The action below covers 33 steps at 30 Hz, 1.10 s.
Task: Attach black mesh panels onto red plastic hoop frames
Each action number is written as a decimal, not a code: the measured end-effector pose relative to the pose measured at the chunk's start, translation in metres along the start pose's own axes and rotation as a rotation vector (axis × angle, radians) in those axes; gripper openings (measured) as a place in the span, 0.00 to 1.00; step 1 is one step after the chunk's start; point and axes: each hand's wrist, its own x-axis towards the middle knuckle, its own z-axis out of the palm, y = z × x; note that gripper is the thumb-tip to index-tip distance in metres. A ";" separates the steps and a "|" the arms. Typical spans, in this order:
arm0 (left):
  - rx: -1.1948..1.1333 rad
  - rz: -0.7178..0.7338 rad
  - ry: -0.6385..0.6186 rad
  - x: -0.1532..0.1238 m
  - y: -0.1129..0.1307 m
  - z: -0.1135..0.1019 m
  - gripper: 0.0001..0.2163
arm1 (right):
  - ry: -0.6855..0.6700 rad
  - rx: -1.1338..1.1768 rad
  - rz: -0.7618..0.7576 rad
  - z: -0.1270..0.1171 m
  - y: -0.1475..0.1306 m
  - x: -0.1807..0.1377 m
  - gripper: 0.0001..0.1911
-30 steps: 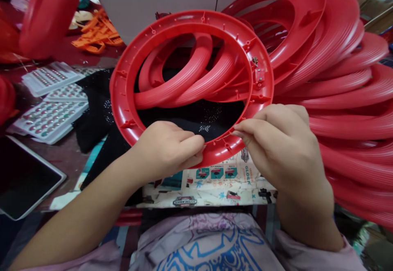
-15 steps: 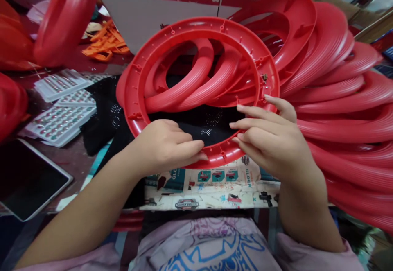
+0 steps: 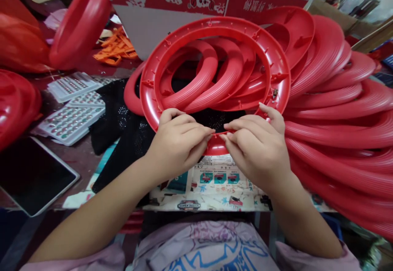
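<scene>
A red plastic ring (image 3: 211,25), its hollow ribbed underside facing me, stands tilted before me, leaning on other rings. My left hand (image 3: 181,140) is closed, thumb and fingers pinched at the ring's near inner rim. Just to its right, my right hand (image 3: 254,144) pinches the same rim, with its little finger sticking out. Between the fingertips runs a thin red line; whether it is the rim edge or a wire I cannot tell. A small metallic part (image 3: 274,93) sits in the ring's channel at the right. Under the ring lies black cloth (image 3: 123,140) with shiny dots.
Stacked red ribbed rings (image 3: 337,136) fill the right side. At left are trays of small round pieces (image 3: 70,119), a dark-screened tablet (image 3: 37,177) and orange plastic parts (image 3: 116,48). A white and red carton (image 3: 166,13) stands behind. Printed cardboard (image 3: 208,197) covers the near table edge.
My hands have come closer together at the near rim, and the left fingers now pinch there. The view has shifted slightly, and the ring appears a little farther right.
</scene>
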 end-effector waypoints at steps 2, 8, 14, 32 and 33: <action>-0.002 0.016 -0.002 0.000 -0.002 -0.001 0.08 | 0.007 0.020 0.004 -0.004 0.002 -0.001 0.10; -0.023 -0.009 -0.012 0.001 -0.003 -0.006 0.08 | -0.041 -0.070 0.059 -0.024 0.006 -0.002 0.08; -0.027 -0.007 -0.020 0.002 -0.002 -0.005 0.08 | -0.108 -0.056 0.028 -0.027 0.007 -0.002 0.08; -0.007 0.022 0.008 -0.001 0.000 0.003 0.10 | -0.181 -0.066 0.318 -0.021 0.000 -0.003 0.07; 0.006 0.001 0.004 -0.001 0.001 0.004 0.12 | -0.189 -0.064 0.326 -0.020 -0.001 -0.003 0.08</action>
